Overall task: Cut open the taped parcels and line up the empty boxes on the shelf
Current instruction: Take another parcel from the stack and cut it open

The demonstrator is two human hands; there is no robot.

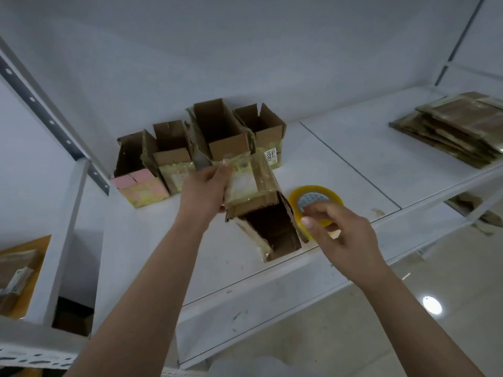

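A brown cardboard box wrapped in yellowish tape lies on its side on the white shelf, its open end facing me. My left hand grips its far taped end. A grey flat piece sticks up behind those fingers; what it is I cannot tell. My right hand hovers to the right of the box with curled fingers over a yellow tape roll; whether it holds the roll is unclear. Several opened boxes stand in a row at the back.
A pile of flattened taped cardboard lies at the shelf's far right. A tan bin with more parcels sits lower left behind the shelf post. Scraps of tape lie on the floor at the right.
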